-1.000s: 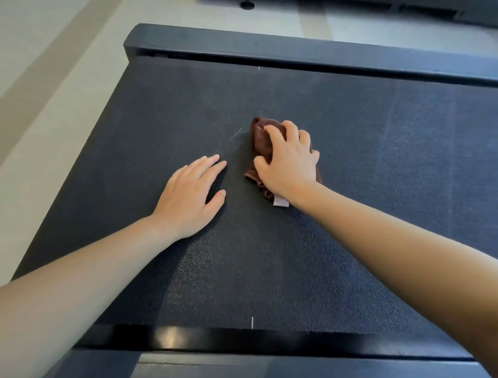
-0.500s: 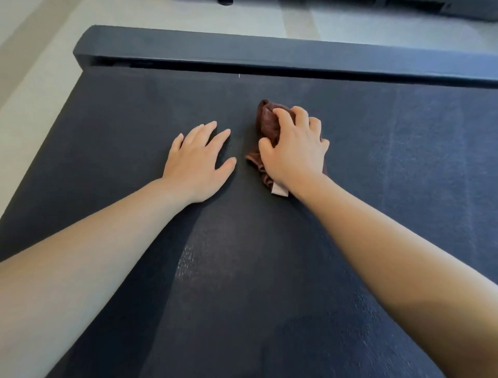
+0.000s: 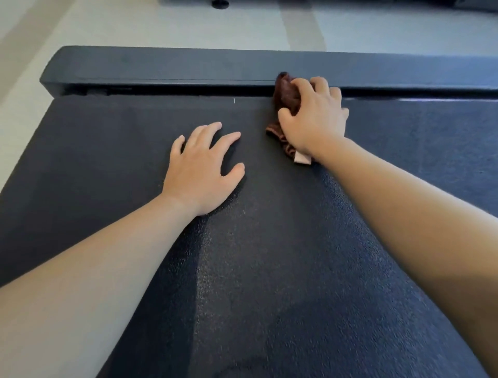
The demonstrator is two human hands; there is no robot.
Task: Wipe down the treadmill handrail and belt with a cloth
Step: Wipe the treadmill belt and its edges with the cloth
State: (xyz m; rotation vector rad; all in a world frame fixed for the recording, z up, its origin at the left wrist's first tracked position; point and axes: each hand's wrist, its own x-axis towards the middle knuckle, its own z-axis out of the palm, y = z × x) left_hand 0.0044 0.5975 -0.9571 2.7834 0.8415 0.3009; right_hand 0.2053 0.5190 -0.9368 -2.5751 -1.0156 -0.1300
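The dark textured treadmill belt (image 3: 269, 269) fills most of the view. My right hand (image 3: 314, 118) grips a bunched brown cloth (image 3: 286, 91) with a pale tag, pressed on the belt at its far end, the cloth's tip touching the dark end cover (image 3: 188, 67). My left hand (image 3: 202, 170) lies flat on the belt, fingers spread, a little left of and nearer than the cloth. No handrail is in view.
Pale floor (image 3: 161, 24) lies beyond the end cover and to the left of the belt. A dark base with a small round foot (image 3: 220, 3) sits at the top edge.
My right hand has pushed the cloth away along the belt until it meets the end cover. My left hand has slid forward a little too, staying flat.
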